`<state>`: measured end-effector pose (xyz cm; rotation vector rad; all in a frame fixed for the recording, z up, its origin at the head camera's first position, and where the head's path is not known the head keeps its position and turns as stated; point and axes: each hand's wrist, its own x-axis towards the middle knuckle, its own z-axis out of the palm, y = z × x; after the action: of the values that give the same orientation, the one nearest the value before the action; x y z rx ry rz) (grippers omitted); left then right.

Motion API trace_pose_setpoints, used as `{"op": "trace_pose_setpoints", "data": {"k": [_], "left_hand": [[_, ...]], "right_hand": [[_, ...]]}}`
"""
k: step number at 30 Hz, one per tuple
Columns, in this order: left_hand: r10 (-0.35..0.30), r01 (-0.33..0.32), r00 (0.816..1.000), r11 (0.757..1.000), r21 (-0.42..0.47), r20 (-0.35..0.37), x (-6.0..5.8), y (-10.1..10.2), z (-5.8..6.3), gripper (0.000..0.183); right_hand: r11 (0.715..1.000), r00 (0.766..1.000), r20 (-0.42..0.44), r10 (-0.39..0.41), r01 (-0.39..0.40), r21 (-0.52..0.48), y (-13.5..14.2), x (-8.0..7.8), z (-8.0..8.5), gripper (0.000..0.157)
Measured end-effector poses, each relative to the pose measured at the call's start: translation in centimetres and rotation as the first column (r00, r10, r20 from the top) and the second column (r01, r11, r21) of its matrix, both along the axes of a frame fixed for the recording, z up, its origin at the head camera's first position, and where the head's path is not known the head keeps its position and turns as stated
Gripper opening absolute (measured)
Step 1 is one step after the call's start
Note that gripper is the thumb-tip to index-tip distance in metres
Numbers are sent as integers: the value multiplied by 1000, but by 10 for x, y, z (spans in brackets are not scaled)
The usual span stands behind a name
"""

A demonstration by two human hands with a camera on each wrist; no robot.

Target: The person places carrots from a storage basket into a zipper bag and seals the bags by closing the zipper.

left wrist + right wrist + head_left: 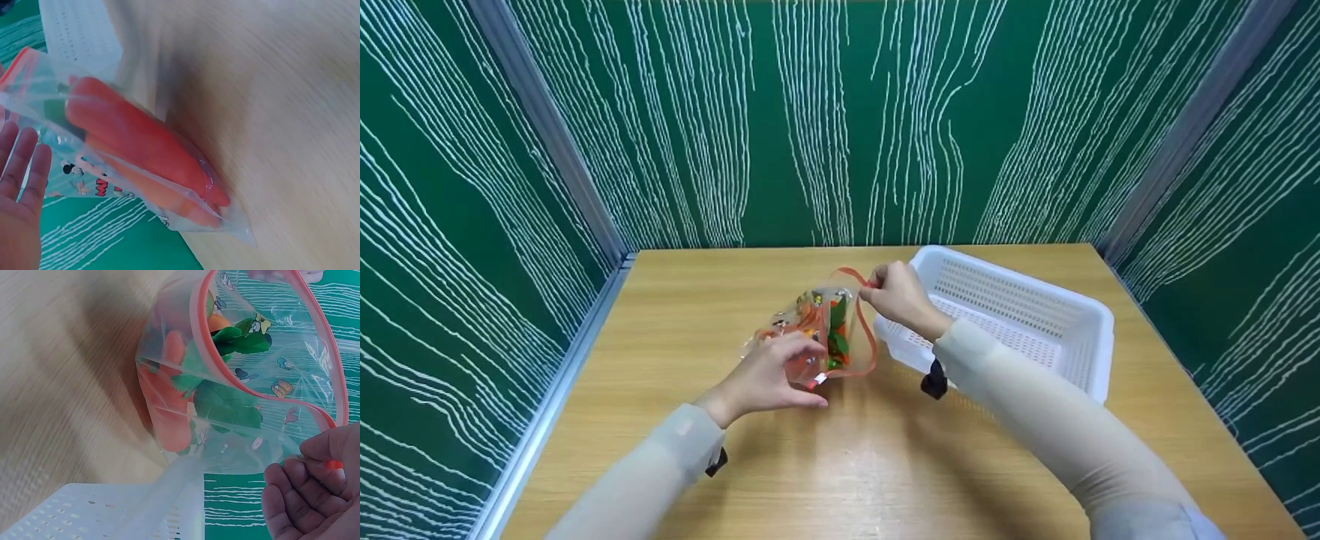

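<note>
A clear zip bag with a red zip edge and printed cartoon figures stands tilted on the table, its mouth gaping. Inside lie carrots, green leaves and a rounded orange piece. At one end of the zip edge, my right hand pinches the bag between thumb and fingers. My left hand is at the bag's near left side, thumb spread away. The left wrist view shows its fingers straight along the plastic. Long red-orange shapes fill the bag's lower end there.
To the right of the bag, a white perforated basket stands on the wooden table, partly under my right forearm. Green walls with white wavy lines enclose the table at the back and both sides.
</note>
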<state>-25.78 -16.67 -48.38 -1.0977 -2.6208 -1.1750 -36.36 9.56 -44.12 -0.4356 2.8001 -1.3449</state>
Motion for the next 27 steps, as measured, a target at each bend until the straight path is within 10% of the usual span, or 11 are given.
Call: {"op": "trace_pose_setpoints", "data": {"k": [12,27], "left_hand": [[92,-103,979,993,-49,-184,0,2,-6,21],[333,-320,943,914,251,-9,-12,-22,11,13]], "right_hand": [[999,998,-56,20,-22,-27,6,-3,0,29],[996,998,-59,23,-28,-87,26,-7,17,15]]}}
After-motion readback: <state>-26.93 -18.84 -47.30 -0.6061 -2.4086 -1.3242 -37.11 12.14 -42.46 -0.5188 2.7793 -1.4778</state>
